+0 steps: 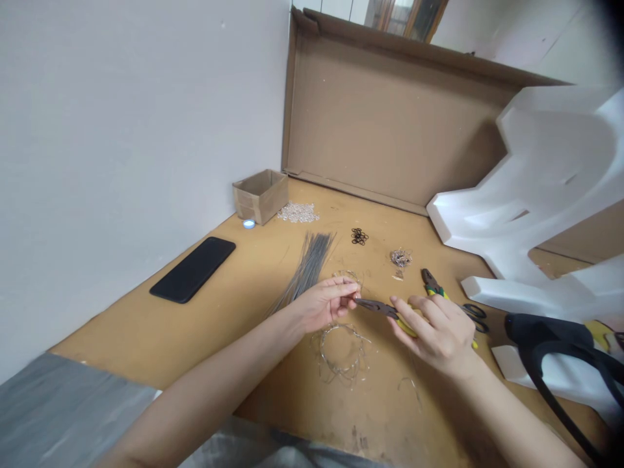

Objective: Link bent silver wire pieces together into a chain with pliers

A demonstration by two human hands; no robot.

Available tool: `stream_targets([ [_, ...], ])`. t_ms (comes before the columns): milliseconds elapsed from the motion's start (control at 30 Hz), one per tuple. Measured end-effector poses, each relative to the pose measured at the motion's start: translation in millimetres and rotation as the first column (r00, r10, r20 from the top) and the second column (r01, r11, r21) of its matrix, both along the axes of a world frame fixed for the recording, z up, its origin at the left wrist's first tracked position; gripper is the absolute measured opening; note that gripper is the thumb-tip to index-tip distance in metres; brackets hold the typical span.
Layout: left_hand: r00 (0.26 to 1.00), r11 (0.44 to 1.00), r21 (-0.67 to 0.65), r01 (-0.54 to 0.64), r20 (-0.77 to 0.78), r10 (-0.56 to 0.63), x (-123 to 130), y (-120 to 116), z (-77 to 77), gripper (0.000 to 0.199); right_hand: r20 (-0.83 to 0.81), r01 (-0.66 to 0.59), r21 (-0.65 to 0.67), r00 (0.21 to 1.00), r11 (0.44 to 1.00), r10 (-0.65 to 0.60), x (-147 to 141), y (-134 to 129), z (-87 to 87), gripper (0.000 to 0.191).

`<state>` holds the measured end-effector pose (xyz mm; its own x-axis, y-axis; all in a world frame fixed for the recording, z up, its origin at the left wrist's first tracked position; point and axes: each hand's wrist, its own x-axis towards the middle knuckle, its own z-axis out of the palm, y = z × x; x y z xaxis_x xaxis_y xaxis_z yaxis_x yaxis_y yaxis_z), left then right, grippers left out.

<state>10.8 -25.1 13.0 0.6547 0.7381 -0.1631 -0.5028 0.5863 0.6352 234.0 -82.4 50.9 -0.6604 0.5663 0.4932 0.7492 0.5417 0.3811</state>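
Note:
My left hand point(327, 304) is closed in a pinch on something small, its kind hidden by the fingertips. My right hand point(439, 331) grips the yellow handles of needle-nose pliers point(383, 307), whose slim tips reach the left fingertips. Just below the hands lies a ring of thin silvery wire point(324, 351) with loose ends sticking out. A bundle of straight grey wires point(312, 263) lies behind my left wrist. Beyond the fingers is another loose piece of wirework point(347, 273), partly covered by my hand. A short bent wire point(409, 385) lies below my right hand.
Farther back are a small cardboard box point(260, 198), clear beads point(298, 212), black rings point(359, 236) and a wire tangle point(400, 259). A black phone point(194, 270) lies left. Other pliers point(431, 283), scissors point(476, 313) and white foam point(536, 175) stand right, before a cardboard panel point(390, 123).

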Motion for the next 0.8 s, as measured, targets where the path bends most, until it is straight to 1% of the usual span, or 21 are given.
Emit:
stream_targets([
  [200, 0.999, 0.998, -0.060, 0.012, 0.038, -0.010, 2.0, -0.6, -3.2, 0.015, -0.019, -0.031, 0.050, 0.999, 0.998, 0.032, 3.5, 0.2, -1.9, 0.034],
  [267, 0.999, 0.998, -0.064, 0.021, 0.047, -0.018, 1.9, -0.6, -3.5, 0.015, -0.017, -0.030, 0.046, 0.999, 0.998, 0.031, 3.9, 0.2, -2.5, 0.035],
  [367, 0.999, 0.998, -0.061, 0.028, 0.040, -0.025, 1.5, -0.4, -3.2, 0.014, -0.002, -0.019, 0.033, 1.000, 0.999, 0.019, 3.4, 0.2, -2.1, 0.032],
  [533, 1.000, 0.999, -0.039, 0.023, 0.018, -0.023, 2.0, 0.0, -4.4, 0.017, 0.016, -0.034, 0.017, 0.999, 0.999, 0.034, 1.6, 0.8, 2.3, 0.027],
  [633, 0.999, 0.999, 0.051, 0.001, -0.038, 0.001, 2.4, 0.4, -5.6, 0.020, 0.043, -0.029, -0.049, 0.999, 0.998, 0.031, 0.7, 1.9, 10.2, 0.022],
  [700, 0.994, 0.986, 0.166, -0.022, -0.100, 0.039, 2.2, 0.2, -5.1, 0.022, 0.066, -0.041, -0.112, 0.997, 0.993, 0.048, -1.0, 2.2, 19.7, 0.021],
  [767, 0.980, 0.947, 0.318, -0.038, -0.175, 0.097, 2.0, -1.4, -3.3, 0.023, 0.100, -0.045, -0.206, 0.993, 0.977, 0.067, -4.1, 1.7, 32.0, 0.022],
  [800, 0.969, 0.918, 0.394, -0.040, -0.209, 0.132, 2.0, -2.7, -1.9, 0.023, 0.112, -0.022, -0.258, 0.992, 0.966, 0.053, -6.1, 1.3, 38.7, 0.022],
])
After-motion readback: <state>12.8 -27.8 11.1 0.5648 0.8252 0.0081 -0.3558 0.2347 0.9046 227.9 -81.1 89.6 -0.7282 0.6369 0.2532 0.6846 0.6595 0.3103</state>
